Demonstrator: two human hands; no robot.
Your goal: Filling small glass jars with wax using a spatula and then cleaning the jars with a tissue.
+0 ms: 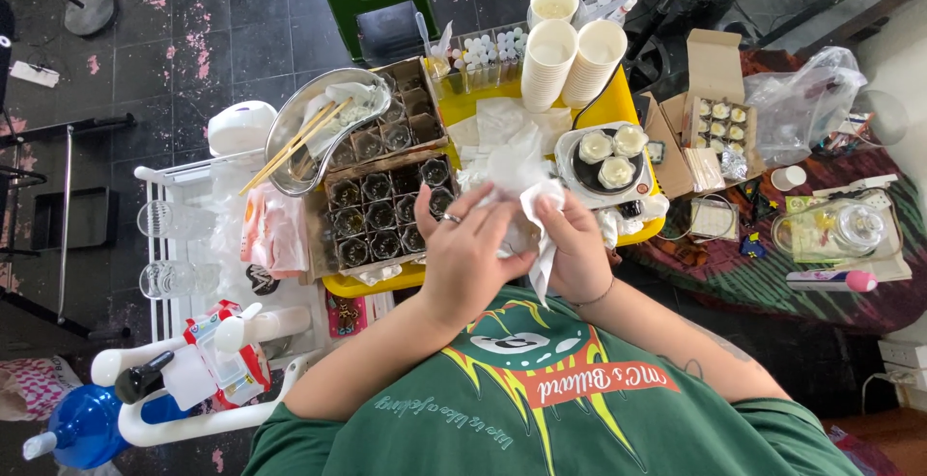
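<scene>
Both hands, left hand [465, 252] and right hand [576, 249], grip white tissue [526, 191] beside a brown divided carton [381, 213]

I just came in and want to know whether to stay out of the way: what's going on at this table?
A person in a green shirt holds a crumpled white tissue in both hands, left hand and right hand, over a yellow tray. Beside the left hand sits a cardboard box of small dark glass jars, with a metal bowl holding chopsticks behind it. Stacked paper cups stand further back, and three filled white cups rest on a small round black plate near the right hand.
</scene>
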